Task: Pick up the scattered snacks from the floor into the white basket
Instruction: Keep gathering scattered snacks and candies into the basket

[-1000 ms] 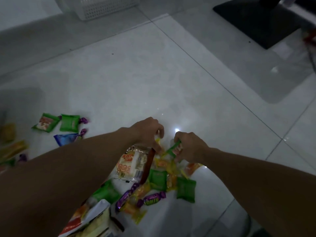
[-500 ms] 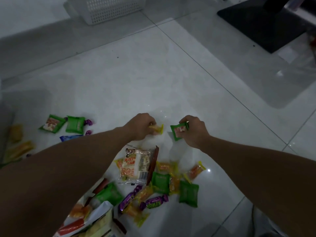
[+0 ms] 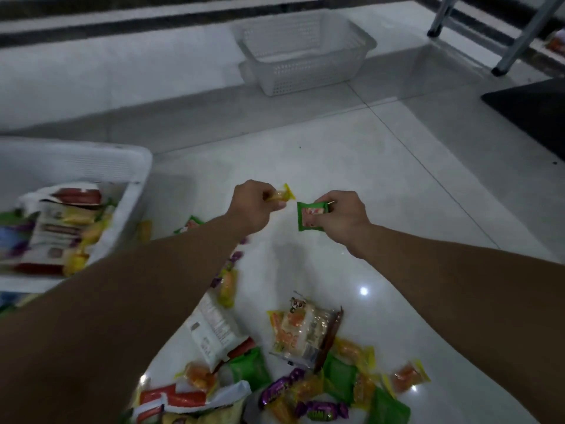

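While both arms reach fwd over the tiled floor (image 3: 351, 154), the left hand (image 3: 253, 209) pinches a yellow candy (image 3: 283, 194) btwn thumb & fingertips. The right hand (image 3: 344, 220) grips a green packet (image 3: 311, 216) by its right edge, fingers curled round it. Both snacks are held off the floor, near each other, not touching.

Below the arms lies the scattered pile: clear panda packet (image 3: 301, 332), white wrapper (image 3: 214, 330), purple candies (image 3: 321, 412), an orange candy (image 3: 409, 376), more green packs.

At left, the near white basket (image 3: 91, 162) holds several snacks. A far white basket (image 3: 305, 53) stands top centre; contents can't be told. Black mat (image 3: 532, 114) at the right edge, metal legs (image 3: 519, 35) top right.
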The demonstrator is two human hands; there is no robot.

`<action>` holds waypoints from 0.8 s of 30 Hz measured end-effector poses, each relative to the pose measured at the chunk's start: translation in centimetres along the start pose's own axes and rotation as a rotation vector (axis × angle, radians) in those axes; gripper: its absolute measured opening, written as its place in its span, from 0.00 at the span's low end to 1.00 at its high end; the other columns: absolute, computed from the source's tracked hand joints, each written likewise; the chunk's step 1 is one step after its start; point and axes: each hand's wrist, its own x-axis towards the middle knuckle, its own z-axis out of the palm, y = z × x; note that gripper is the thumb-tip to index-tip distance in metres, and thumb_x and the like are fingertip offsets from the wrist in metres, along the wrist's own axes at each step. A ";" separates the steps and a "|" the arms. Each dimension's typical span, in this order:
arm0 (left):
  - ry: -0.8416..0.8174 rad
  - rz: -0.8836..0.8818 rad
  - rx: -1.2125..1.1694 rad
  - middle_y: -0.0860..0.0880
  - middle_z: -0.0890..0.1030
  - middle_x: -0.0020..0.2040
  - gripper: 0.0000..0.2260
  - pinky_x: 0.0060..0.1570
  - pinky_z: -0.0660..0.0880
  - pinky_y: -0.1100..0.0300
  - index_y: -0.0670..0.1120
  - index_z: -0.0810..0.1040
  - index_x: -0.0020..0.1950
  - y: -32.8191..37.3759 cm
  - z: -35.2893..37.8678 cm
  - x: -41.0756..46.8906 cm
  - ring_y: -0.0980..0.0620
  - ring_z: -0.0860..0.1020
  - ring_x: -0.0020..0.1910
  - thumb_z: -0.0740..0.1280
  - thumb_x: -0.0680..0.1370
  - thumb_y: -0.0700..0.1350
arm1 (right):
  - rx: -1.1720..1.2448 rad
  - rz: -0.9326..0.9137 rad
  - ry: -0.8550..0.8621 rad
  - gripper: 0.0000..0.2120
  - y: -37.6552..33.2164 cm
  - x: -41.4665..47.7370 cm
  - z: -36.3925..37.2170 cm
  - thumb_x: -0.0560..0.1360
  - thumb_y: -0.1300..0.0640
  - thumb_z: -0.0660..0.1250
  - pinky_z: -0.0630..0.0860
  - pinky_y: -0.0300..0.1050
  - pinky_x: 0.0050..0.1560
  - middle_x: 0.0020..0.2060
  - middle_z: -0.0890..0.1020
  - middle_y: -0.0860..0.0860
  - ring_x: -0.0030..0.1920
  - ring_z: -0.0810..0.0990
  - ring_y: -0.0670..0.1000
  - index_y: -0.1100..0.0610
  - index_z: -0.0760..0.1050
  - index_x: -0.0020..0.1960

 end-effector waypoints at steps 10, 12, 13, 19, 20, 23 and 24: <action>0.441 -0.302 0.030 0.47 0.69 0.32 0.15 0.31 0.62 0.61 0.42 0.74 0.33 -8.8 -17.1 -4.7 0.50 0.67 0.35 0.71 0.74 0.50 | 0.064 -0.202 -0.236 0.11 -14.7 -0.1 11.4 0.66 0.61 0.77 0.78 0.43 0.38 0.47 0.82 0.56 0.47 0.83 0.53 0.50 0.76 0.39; 0.492 -0.355 0.033 0.45 0.74 0.33 0.12 0.35 0.62 0.59 0.41 0.78 0.37 -11.3 -19.9 -6.8 0.49 0.71 0.37 0.71 0.74 0.48 | 0.051 -0.228 -0.289 0.10 -16.7 -0.8 14.8 0.67 0.60 0.77 0.80 0.46 0.42 0.48 0.82 0.55 0.47 0.83 0.53 0.50 0.77 0.40; 0.516 -0.368 0.034 0.44 0.77 0.36 0.10 0.37 0.61 0.60 0.41 0.79 0.39 -12.6 -21.1 -7.8 0.49 0.72 0.38 0.71 0.74 0.47 | 0.034 -0.247 -0.319 0.10 -17.6 -1.3 16.5 0.68 0.60 0.76 0.81 0.49 0.46 0.48 0.82 0.55 0.48 0.82 0.54 0.50 0.76 0.40; 0.649 -0.517 -0.042 0.44 0.81 0.48 0.12 0.38 0.70 0.62 0.44 0.80 0.54 -18.4 -25.5 -12.0 0.46 0.77 0.45 0.72 0.74 0.47 | -0.056 -0.293 -0.405 0.11 -21.6 -4.2 24.4 0.71 0.60 0.73 0.80 0.47 0.50 0.52 0.79 0.54 0.51 0.81 0.53 0.51 0.75 0.50; 0.647 -0.527 -0.043 0.43 0.81 0.49 0.12 0.41 0.69 0.62 0.44 0.80 0.55 -19.1 -25.6 -12.2 0.45 0.78 0.47 0.72 0.73 0.47 | -0.065 -0.299 -0.412 0.11 -22.0 -4.5 25.3 0.72 0.60 0.73 0.80 0.47 0.50 0.52 0.79 0.54 0.52 0.80 0.53 0.52 0.75 0.51; 0.633 -0.520 -0.061 0.45 0.82 0.48 0.11 0.41 0.71 0.62 0.45 0.80 0.54 -20.4 -25.7 -12.8 0.48 0.78 0.42 0.71 0.74 0.47 | -0.098 -0.312 -0.407 0.12 -22.9 -4.8 27.8 0.72 0.59 0.73 0.78 0.48 0.55 0.54 0.79 0.53 0.54 0.79 0.54 0.52 0.76 0.54; 0.617 -0.514 -0.075 0.46 0.82 0.47 0.10 0.37 0.72 0.64 0.45 0.80 0.54 -20.6 -25.6 -12.9 0.50 0.78 0.39 0.70 0.75 0.47 | -0.110 -0.316 -0.398 0.12 -23.0 -4.8 28.5 0.72 0.59 0.73 0.77 0.50 0.59 0.54 0.79 0.53 0.55 0.79 0.55 0.50 0.76 0.53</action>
